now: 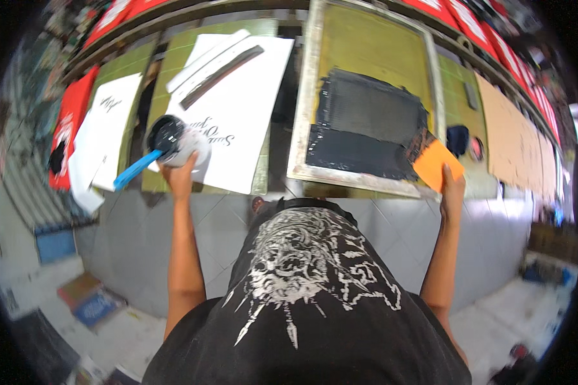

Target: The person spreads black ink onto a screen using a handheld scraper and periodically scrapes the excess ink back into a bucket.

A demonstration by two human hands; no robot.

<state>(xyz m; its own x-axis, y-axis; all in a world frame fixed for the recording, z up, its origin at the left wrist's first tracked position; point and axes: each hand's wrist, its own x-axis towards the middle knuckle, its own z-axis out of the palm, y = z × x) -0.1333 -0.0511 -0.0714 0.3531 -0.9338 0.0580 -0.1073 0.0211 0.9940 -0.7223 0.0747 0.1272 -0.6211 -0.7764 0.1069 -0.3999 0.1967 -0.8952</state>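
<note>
My left hand (181,168) is closed on a white tub (196,146) with black ink (167,135) inside and a blue-handled tool (136,171) sticking out. The tub is over a sheet of white paper (244,96). My right hand (453,183) grips an orange scraper (438,165), its edge smeared with dark ink, at the lower right of a screen frame (433,90). The frame holds yellow-green mesh (375,42), with a wide band of dark ink (359,154) over its lower part.
Two light strips and a dark squeegee (221,76) lie on the paper. More printed sheets (112,141) and a red item (67,128) are at left. A dark cloth (457,140) and tan boards (513,135) are at right. Red printed items (449,16) line the back. Tiled floor (398,237) shows below.
</note>
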